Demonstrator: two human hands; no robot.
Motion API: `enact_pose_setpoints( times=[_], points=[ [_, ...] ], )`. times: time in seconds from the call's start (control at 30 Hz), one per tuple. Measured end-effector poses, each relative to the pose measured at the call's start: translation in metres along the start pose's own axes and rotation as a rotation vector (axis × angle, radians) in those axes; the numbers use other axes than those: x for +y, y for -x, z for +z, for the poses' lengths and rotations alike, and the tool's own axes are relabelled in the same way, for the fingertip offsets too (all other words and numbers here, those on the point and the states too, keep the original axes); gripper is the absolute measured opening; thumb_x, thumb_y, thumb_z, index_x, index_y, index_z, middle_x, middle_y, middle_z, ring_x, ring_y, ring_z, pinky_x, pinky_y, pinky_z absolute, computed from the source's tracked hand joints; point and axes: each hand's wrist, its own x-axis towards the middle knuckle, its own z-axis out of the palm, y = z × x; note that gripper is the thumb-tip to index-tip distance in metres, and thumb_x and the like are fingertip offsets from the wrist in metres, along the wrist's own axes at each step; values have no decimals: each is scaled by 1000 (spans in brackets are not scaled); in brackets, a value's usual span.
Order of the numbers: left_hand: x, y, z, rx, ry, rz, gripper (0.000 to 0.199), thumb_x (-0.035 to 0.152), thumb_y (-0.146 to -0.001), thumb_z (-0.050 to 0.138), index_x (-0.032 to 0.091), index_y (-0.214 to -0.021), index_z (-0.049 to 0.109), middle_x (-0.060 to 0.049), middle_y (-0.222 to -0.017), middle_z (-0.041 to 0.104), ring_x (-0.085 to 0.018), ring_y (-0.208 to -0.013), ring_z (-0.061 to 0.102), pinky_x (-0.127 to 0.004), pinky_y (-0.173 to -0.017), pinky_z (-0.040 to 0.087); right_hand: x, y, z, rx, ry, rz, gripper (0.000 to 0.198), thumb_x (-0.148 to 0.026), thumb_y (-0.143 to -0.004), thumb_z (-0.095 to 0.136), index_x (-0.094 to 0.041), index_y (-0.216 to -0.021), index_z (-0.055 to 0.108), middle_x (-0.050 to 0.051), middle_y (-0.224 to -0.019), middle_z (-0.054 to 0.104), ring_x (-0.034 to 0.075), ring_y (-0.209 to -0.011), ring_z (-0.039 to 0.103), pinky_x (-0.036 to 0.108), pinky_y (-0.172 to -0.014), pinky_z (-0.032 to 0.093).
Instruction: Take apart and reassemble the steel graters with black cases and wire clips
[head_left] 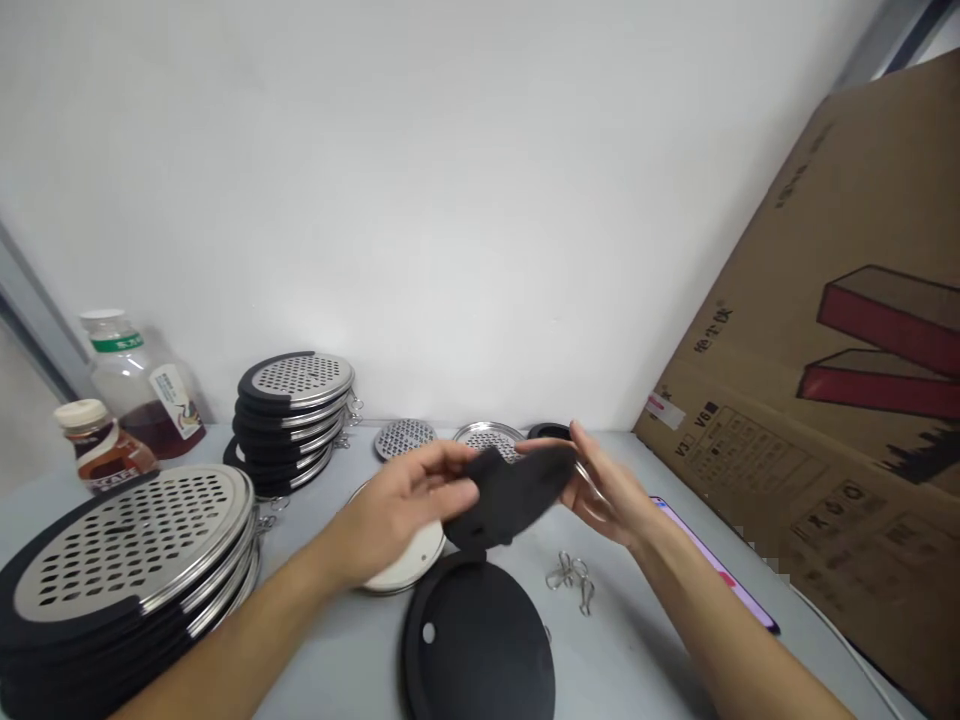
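Note:
Both hands are raised over the middle of the table around a black round cover [517, 490], tilted and slightly blurred. My left hand [397, 510] pinches its left edge between thumb and fingers. At the far right edge, my right hand [600, 490] grips it, with a shiny curved rim showing by the fingers; what that rim belongs to is partly hidden. Below lies a black round piece [484, 640] with a small hole. Several wire clips [571, 575] rest under my right hand. A white disc [409, 560] sits partly behind my left hand.
Stacks of round perforated metal plates with black edging [135, 545] [296, 420] stand at left, near a bottle [142, 385] and a jar [101, 440]. Perforated discs [405, 437] lie by the wall. A phone [720, 570] and a large cardboard box [840, 400] are at right.

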Motion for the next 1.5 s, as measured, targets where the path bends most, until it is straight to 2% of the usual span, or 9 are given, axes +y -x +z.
enact_pose_setpoints(
  times=[0.1, 0.2, 0.33, 0.47, 0.7, 0.87, 1.1, 1.33, 1.5],
  points=[
    [-8, -1, -18, 119, 294, -48, 25, 33, -92, 58, 20, -112, 67, -7, -111, 68, -21, -101, 62, -30, -83, 50, -11, -3, 9, -56, -124, 15, 59, -66, -89, 47, -21, -125, 61, 7, -88, 67, 21, -82, 67, 34, -73, 56],
    [-22, 5, -29, 151, 353, -149, 30, 35, -91, 60, 20, -116, 65, -10, -114, 68, -24, -105, 63, -31, -84, 51, -5, -3, 34, -4, -59, -88, 53, -45, -82, 71, -26, -129, 56, 1, -85, 63, 16, -79, 64, 28, -72, 54],
    [-32, 17, -35, 131, 147, -261, 48, 33, -79, 76, 23, -124, 61, -7, -113, 71, -23, -100, 67, -31, -86, 50, 17, 7, 67, -45, 5, -74, 37, -40, -89, 63, -23, -122, 62, -2, -75, 60, 14, -70, 61, 25, -64, 51],
    [-33, 23, -37, 47, -16, -240, 45, 33, -81, 74, 20, -123, 64, -9, -116, 70, -26, -103, 66, -33, -89, 49, 28, 15, 69, -18, 131, -85, 30, -39, -89, 64, -20, -112, 69, 2, -82, 66, 13, -66, 61, 26, -61, 52],
    [-34, 22, -36, 115, -159, -214, 38, 30, -82, 68, 23, -119, 67, -6, -123, 67, -27, -111, 62, -35, -96, 45, 22, 22, 59, 47, 600, -435, 26, -28, -96, 52, -23, -113, 71, 8, -94, 69, 19, -81, 65, 31, -70, 55],
    [-36, 20, -32, 59, -218, -157, 32, 36, -86, 64, 21, -113, 71, -6, -111, 70, -27, -104, 63, -35, -94, 45, 27, 24, 62, 105, 810, -623, 25, -21, -96, 51, -19, -114, 69, 10, -91, 70, 20, -78, 65, 33, -69, 55],
    [-32, 23, -34, 5, -142, -230, 33, 35, -89, 63, 23, -119, 68, -6, -114, 68, -25, -104, 62, -33, -92, 46, 30, 31, 67, 166, 990, -664, 23, -19, -96, 51, -14, -113, 67, 13, -93, 71, 23, -81, 67, 35, -72, 57],
    [-23, 26, -39, -76, -189, -222, 35, 36, -91, 62, 23, -123, 66, -6, -116, 68, -24, -108, 62, -30, -92, 47, 32, 36, 82, 259, 983, -727, 21, -15, -95, 51, -11, -106, 68, 12, -83, 71, 21, -72, 66, 33, -66, 55],
    [-30, 21, -38, -11, -149, -197, 36, 35, -90, 64, 24, -124, 65, -5, -124, 66, -24, -112, 61, -29, -95, 47, 25, 26, 82, 270, 744, -498, 22, -25, -95, 54, -18, -102, 74, 9, -88, 74, 22, -76, 68, 34, -71, 53]
  ],
)
